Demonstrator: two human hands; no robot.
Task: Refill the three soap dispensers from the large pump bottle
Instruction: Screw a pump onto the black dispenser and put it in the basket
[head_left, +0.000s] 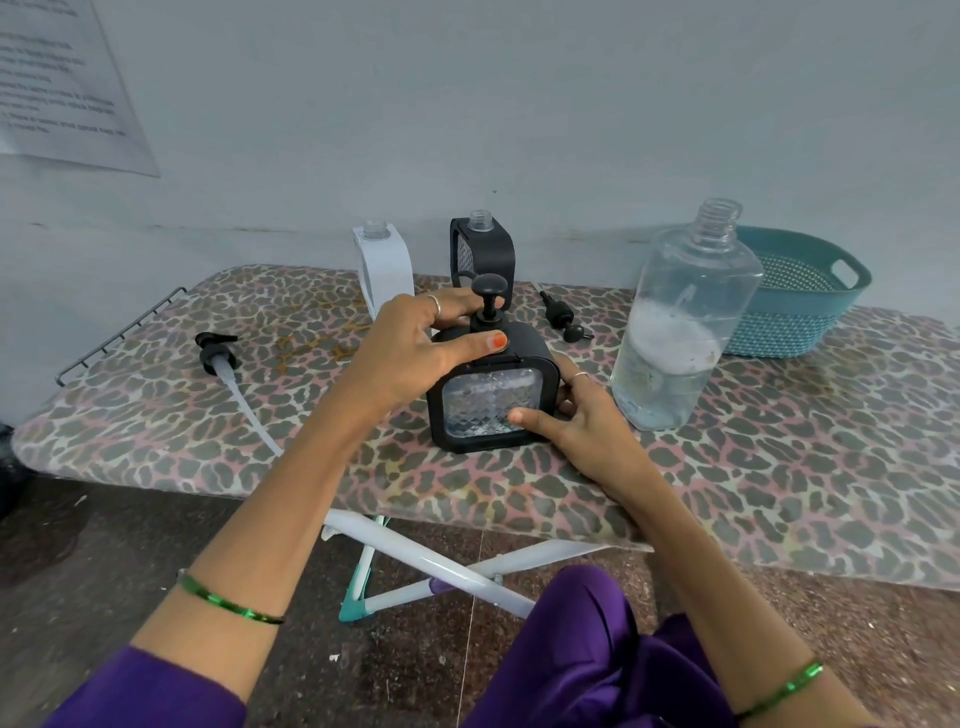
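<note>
A black square soap dispenser (491, 395) with a clear patterned front stands on the board, its black pump head fitted. My left hand (415, 345) grips its top around the pump collar. My right hand (576, 415) holds its right side, thumb on the front face. Behind it stand a white dispenser (384, 265) and a second black dispenser (483, 249), both without pumps. The large clear bottle (680, 322) stands uncapped at the right, about a third full of clear liquid with foam. Its long pump (223, 358) lies at the left.
A small black pump (561, 317) lies behind the held dispenser. A teal basket (800, 296) sits at the back right against the wall. The leopard-print ironing board (779, 467) has a wire rack at its left end and its front edge near my knees.
</note>
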